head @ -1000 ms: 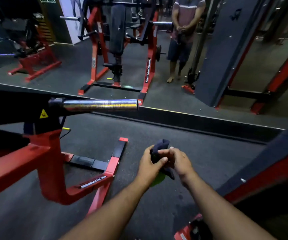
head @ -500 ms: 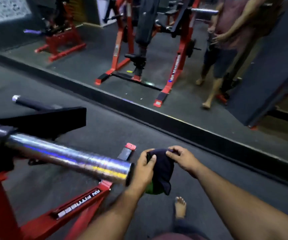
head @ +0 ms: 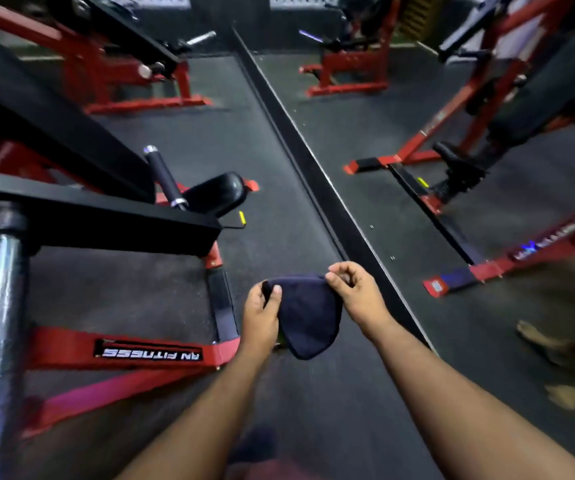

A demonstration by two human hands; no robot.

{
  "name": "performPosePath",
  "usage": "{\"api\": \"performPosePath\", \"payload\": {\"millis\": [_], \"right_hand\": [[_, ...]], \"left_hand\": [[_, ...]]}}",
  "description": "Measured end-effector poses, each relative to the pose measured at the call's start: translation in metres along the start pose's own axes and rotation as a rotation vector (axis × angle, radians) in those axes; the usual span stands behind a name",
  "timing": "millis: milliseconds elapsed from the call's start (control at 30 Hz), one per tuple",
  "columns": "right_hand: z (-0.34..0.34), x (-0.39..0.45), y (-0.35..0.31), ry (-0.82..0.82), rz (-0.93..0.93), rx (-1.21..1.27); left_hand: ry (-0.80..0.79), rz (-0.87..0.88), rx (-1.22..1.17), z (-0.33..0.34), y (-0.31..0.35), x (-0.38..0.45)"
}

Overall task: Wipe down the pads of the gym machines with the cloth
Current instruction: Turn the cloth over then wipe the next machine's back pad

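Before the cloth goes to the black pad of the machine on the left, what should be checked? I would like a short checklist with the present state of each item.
1. Cloth in hand: ok, left hand and right hand each pinch an upper corner.
2. Cloth spread for wiping: not ok, it hangs bunched.
3. Black pad in view: ok, ahead on the left.
4. Cloth touching pad: not ok, clearly apart.
5. Way to pad: not ok, a black handle stands just beside it.
6. Cloth damp or clean: cannot tell.

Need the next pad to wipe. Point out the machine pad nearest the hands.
The glossy black oval pad on the red machine at left, beside the black foam roller. Other pads sit farther off across the mirror line.
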State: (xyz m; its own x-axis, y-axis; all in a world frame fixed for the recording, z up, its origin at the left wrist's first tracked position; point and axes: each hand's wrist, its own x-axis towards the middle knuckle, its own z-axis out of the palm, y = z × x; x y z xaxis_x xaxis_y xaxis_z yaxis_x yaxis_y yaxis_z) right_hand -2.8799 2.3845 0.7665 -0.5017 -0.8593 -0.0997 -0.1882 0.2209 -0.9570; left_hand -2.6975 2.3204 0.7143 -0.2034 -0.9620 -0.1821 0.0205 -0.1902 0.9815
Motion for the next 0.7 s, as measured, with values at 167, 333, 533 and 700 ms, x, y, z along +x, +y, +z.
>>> {"api": "performPosePath", "payload": {"millis": [167, 333, 533, 700], "right_hand": [[-0.017, 0.095, -0.018, -0.213, -0.030, 0.124], [-0.029, 0.187, -0.051, -0.135, -0.087, 0.160], [-0.035, 0.290, -0.104, -0.107, -0.201, 0.190], [-0.018, 0.388, -0.130, -0.140, -0.277, 0.176]], "left_hand": [[0.008, 0.081, -0.087, 0.044, 0.054, 0.085], [-0.026, 0.143, -0.121, 0.078, 0.104, 0.166], [-0.179, 0.149, -0.027, 0.099, 0.144, 0.236], [0.026, 0.215, 0.047, 0.110, 0.173, 0.316]]}}
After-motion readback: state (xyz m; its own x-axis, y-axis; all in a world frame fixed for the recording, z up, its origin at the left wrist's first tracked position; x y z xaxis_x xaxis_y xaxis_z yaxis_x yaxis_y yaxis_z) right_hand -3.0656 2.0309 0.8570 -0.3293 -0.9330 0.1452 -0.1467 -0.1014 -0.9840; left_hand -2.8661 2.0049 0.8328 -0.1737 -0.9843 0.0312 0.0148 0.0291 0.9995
